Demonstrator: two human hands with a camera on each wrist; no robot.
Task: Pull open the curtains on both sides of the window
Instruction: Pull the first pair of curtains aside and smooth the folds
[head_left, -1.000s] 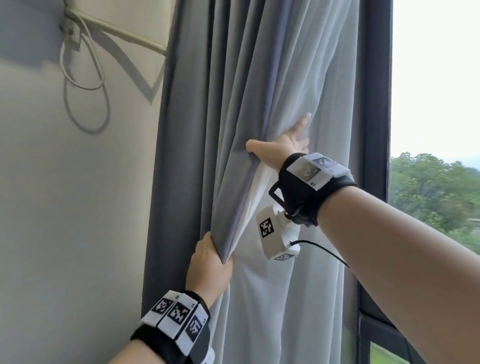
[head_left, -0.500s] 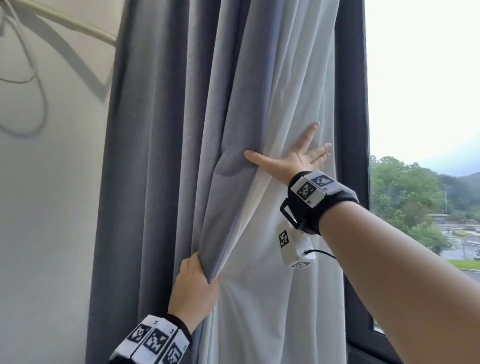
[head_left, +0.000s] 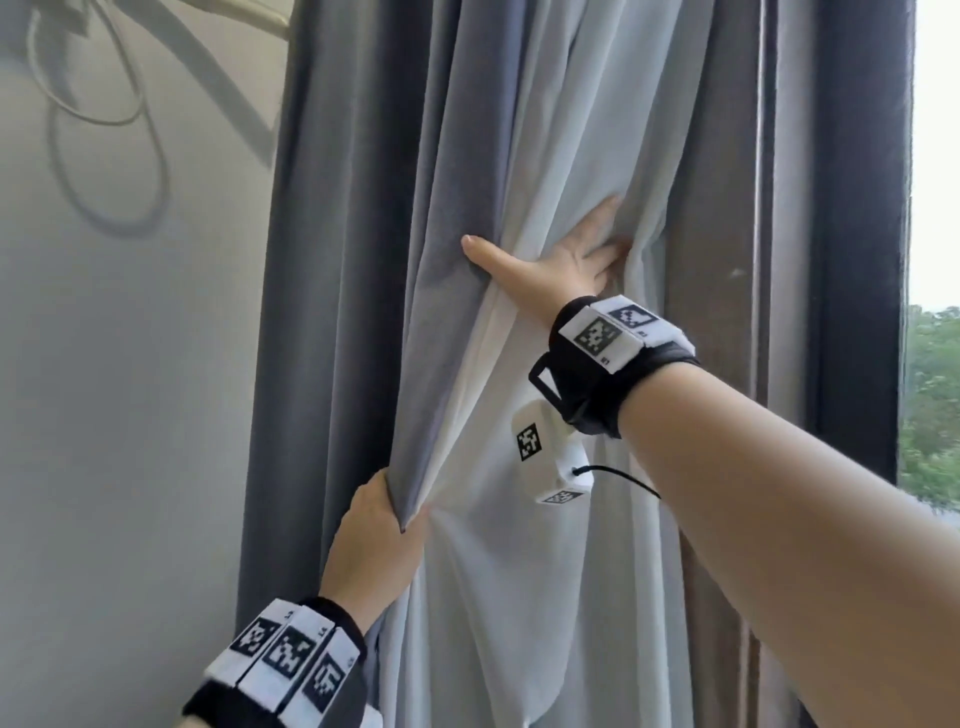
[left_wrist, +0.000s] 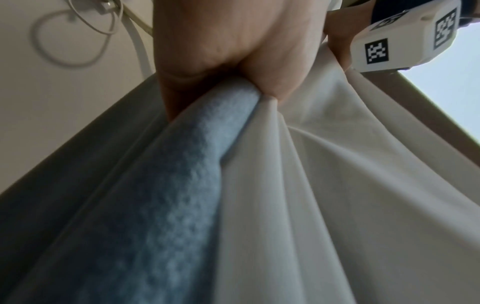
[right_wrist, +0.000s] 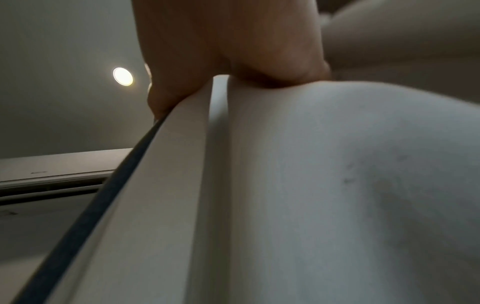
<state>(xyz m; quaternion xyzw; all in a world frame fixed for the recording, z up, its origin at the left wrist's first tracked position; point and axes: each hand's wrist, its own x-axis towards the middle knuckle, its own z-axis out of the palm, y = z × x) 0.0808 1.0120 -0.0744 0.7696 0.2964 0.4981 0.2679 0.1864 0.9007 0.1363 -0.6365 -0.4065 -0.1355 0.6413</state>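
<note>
The grey curtain hangs bunched at the window's left side, with its white lining turned towards me. My left hand grips the curtain's edge fold low down; the left wrist view shows the fingers of that hand curled round the grey-blue fold and the lining. Higher up, my right hand presses flat on the lining, its thumb stretched left onto the grey fold. Its fingertips are sunk in a crease. In the right wrist view the palm rests on the white cloth.
A pale wall with a looped cable lies left of the curtain. The dark window frame stands to its right, with glass and trees beyond. A ceiling light and a wall unit show behind me.
My right hand, spread flat on the lining half a second ago, has its fingers pushed into a crease now. The left hand keeps its grip on the edge fold.
</note>
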